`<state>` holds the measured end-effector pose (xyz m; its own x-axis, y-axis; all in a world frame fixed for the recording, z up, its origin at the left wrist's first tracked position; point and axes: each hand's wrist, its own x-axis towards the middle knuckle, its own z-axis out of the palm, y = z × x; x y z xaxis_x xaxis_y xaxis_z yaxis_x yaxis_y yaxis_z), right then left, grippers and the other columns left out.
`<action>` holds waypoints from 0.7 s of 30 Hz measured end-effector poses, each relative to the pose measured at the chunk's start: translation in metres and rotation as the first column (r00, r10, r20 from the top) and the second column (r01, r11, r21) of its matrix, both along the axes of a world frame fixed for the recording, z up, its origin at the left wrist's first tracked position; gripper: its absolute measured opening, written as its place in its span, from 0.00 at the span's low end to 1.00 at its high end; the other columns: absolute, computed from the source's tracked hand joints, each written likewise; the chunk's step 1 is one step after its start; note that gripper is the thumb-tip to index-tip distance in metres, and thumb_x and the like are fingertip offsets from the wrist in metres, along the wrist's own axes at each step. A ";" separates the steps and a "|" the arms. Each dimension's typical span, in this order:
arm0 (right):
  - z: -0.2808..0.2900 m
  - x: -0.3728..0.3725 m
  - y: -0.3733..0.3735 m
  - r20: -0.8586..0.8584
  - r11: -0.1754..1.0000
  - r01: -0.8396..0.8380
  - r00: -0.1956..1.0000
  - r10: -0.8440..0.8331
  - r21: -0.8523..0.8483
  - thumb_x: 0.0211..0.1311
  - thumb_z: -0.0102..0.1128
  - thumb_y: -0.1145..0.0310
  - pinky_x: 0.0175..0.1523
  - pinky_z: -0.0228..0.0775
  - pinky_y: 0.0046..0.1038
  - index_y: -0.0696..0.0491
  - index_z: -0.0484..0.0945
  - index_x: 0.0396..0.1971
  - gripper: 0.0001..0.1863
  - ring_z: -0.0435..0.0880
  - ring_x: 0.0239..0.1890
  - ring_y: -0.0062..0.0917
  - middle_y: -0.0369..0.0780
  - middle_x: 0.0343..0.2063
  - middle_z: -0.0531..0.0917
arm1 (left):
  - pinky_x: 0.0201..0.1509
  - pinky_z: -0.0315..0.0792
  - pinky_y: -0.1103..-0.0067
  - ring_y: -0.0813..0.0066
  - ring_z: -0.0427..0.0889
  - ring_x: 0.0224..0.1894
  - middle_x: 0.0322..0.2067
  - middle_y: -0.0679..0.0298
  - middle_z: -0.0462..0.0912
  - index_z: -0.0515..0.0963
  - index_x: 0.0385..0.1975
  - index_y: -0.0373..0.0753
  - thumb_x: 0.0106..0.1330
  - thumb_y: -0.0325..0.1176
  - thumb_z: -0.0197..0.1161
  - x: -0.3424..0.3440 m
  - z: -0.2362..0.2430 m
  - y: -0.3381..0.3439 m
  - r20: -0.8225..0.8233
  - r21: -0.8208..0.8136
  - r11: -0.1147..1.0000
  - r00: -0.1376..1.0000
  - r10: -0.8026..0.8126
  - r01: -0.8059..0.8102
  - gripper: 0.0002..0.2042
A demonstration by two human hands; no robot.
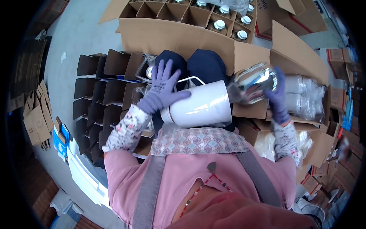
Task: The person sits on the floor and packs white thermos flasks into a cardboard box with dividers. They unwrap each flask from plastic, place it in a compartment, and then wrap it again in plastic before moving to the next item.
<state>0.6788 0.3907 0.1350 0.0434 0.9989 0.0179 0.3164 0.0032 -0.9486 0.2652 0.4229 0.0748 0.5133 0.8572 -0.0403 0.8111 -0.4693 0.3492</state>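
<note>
A white thermos jug with a curved handle lies on its side across my lap. My left hand, in a purple glove, has its fingers spread, with the thumb and palm edge against the jug's left end. To the right, my gloved right hand grips the rounded end of a shiny silver flask liner. The liner's narrower end is blurred, close to the jug's right end. Whether that end touches the jug or enters it I cannot tell. Beside my left fingers, a white-capped item sits in clear plastic.
At left stands a brown cardboard divider grid. Ahead, a divided carton holds several white-capped bottles. On the right, an open carton and plastic-wrapped white cylinders stand near my right arm. Flattened cardboard leans at far left.
</note>
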 end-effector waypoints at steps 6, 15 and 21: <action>-0.032 -0.068 -0.036 -0.282 0.803 -0.352 0.929 0.238 -0.481 0.61 0.59 0.64 0.63 0.62 0.28 0.55 0.57 0.67 0.36 0.73 0.56 0.27 0.43 0.59 0.70 | 0.67 0.58 0.75 0.73 0.68 0.61 0.58 0.60 0.72 0.68 0.61 0.35 0.57 0.36 0.67 -0.016 0.024 -0.034 0.674 -0.738 0.502 0.532 0.513 0.451 0.31; -0.048 -0.074 -0.003 -0.286 0.556 -0.721 0.682 0.673 -0.413 0.59 0.63 0.67 0.62 0.64 0.29 0.55 0.68 0.60 0.28 0.74 0.57 0.28 0.42 0.55 0.76 | 0.59 0.67 0.78 0.75 0.75 0.52 0.49 0.59 0.79 0.70 0.58 0.35 0.68 0.53 0.54 -0.004 0.045 -0.008 0.569 -0.762 0.517 0.784 0.248 0.390 0.28; -0.089 -0.099 -0.003 -0.312 0.481 -0.707 0.680 0.663 -0.519 0.59 0.63 0.66 0.61 0.66 0.29 0.55 0.70 0.58 0.26 0.76 0.56 0.29 0.41 0.53 0.77 | 0.60 0.67 0.74 0.66 0.78 0.51 0.47 0.59 0.80 0.73 0.55 0.39 0.65 0.62 0.51 0.009 0.081 -0.014 0.476 -0.774 0.568 0.849 0.230 0.280 0.32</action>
<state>0.5800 0.3880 0.0460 -0.6800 0.5193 -0.5176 0.3969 -0.3328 -0.8554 0.2746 0.4088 0.1560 0.6937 0.5733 -0.4359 0.4009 0.1954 0.8950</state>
